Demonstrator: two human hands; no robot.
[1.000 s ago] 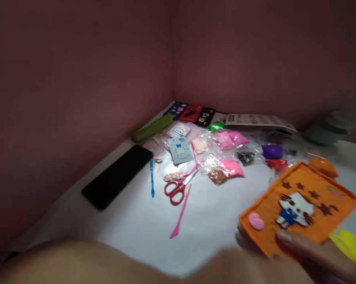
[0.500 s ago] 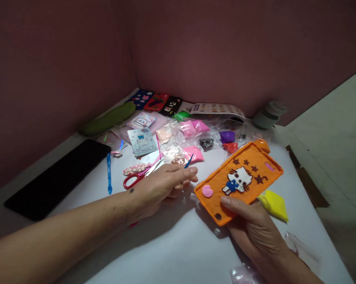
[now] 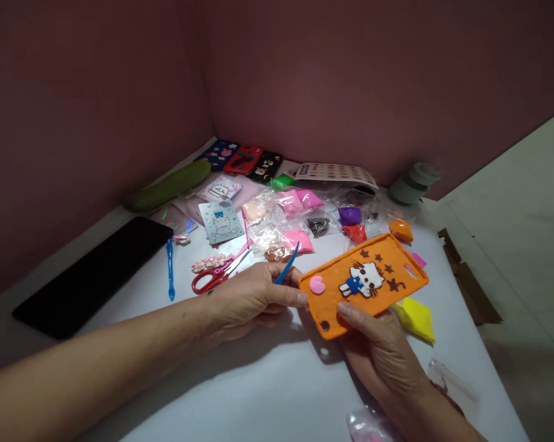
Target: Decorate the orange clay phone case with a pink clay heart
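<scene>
An orange phone case (image 3: 325,306) is in my right hand (image 3: 380,344), thumb on its face and fingers beneath. It carries a white cat figure in blue, brown stars and a pink round piece. My left hand (image 3: 258,298) is closed round a blue pointed modelling tool (image 3: 288,265), whose tip sticks up past the fingers. The left fingertips are at the case's left edge; whether they press on it I cannot tell. Red-handled scissors (image 3: 207,281) lie just beyond my left hand. A yellow clay packet (image 3: 417,320) lies beside my right hand.
Behind are several clay packets (image 3: 299,202), cards (image 3: 221,221), decorated cases (image 3: 243,159), a sticker sheet (image 3: 336,174) and a jar (image 3: 412,184). At left lie a black slab (image 3: 95,276), a blue tool (image 3: 170,270) and a green pouch (image 3: 170,185). Pink walls enclose the back.
My left hand has moved down and closer to the case, with the blue tool now more upright. The case has shifted slightly left and turned flatter, uncovering the orange clay packet behind.
</scene>
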